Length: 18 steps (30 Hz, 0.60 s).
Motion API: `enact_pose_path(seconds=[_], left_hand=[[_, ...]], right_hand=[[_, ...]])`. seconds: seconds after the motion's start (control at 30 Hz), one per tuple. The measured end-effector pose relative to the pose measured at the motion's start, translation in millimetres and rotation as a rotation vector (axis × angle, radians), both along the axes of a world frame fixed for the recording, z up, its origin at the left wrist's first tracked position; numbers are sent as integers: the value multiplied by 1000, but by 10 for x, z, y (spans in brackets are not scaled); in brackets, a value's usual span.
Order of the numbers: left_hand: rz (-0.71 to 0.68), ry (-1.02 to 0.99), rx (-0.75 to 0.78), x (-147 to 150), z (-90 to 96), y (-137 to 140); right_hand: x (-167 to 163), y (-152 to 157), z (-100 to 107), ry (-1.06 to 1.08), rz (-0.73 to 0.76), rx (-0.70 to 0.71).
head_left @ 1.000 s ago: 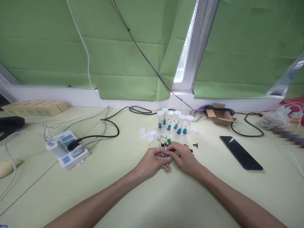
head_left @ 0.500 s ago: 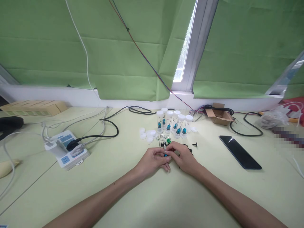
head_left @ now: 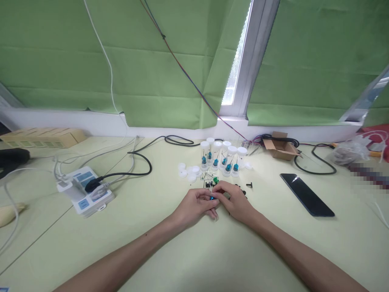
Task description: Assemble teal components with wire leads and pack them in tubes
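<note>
Both hands meet low over the table, fingers closed around one small blue part (head_left: 212,198) with a thin metal rod rising from it. My left hand (head_left: 197,203) holds the blue part from the left. My right hand (head_left: 233,199) pinches at it from the right; the fingers hide most of it. Just beyond the fingertips lie loose thin metal rods (head_left: 209,175), a green part (head_left: 215,179) and small black parts (head_left: 209,184). Behind them stand several clear tubes (head_left: 215,156) with white caps, each with a teal piece inside.
White round caps (head_left: 192,177) lie left of the tubes. A black phone (head_left: 306,194) rests on the right, and a small black piece (head_left: 249,185) lies nearer. An open cardboard box (head_left: 280,148) stands by the wall. Left is a white power strip (head_left: 88,194) with cables.
</note>
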<state>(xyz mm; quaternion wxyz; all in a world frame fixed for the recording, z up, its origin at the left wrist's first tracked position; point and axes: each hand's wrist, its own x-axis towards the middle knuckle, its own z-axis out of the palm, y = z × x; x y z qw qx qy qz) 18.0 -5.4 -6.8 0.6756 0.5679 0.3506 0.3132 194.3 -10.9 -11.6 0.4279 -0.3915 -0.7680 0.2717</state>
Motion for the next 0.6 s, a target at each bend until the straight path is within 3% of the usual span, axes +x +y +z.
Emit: enact_pose_path(seconds=[0.6], left_hand=[[-2, 1, -1, -5, -10, 14]], right_hand=[[-1, 6, 14, 1, -14, 2]])
